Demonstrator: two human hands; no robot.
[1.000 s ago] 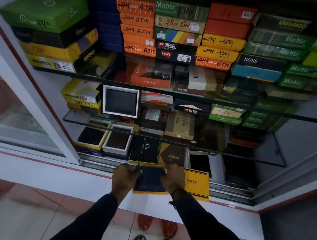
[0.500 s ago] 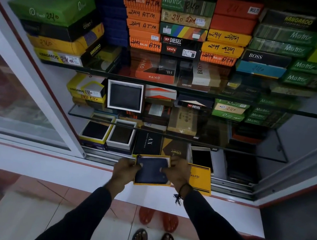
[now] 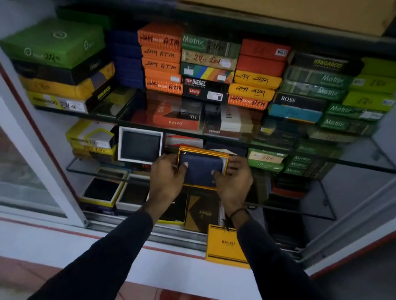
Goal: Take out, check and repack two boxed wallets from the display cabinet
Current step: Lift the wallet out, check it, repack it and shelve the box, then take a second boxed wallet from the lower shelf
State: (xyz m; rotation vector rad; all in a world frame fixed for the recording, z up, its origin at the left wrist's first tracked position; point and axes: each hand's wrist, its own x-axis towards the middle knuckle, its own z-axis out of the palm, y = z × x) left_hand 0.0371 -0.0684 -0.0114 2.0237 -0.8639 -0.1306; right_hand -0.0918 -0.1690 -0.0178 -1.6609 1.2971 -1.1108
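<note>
Left hand (image 3: 165, 178) and right hand (image 3: 236, 181) gripping open yellow-rimmed box (image 3: 203, 153) holding navy wallet (image 3: 200, 172). Yellow lid (image 3: 227, 246) reading "BALISI" lying on cabinet sill (image 3: 25, 229).

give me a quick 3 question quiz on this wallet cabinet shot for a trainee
1. True or false: both hands hold the open yellow box with the dark blue wallet in it.
2. Which word is printed on the yellow lid lying on the ledge? A) Balisi B) Boss C) Diesel
3. Fill in: the white-framed open box stands to the ___ of the held box.

Key:
1. True. The left hand and right hand grip its two sides, thumbs on the wallet.
2. A
3. left
</note>
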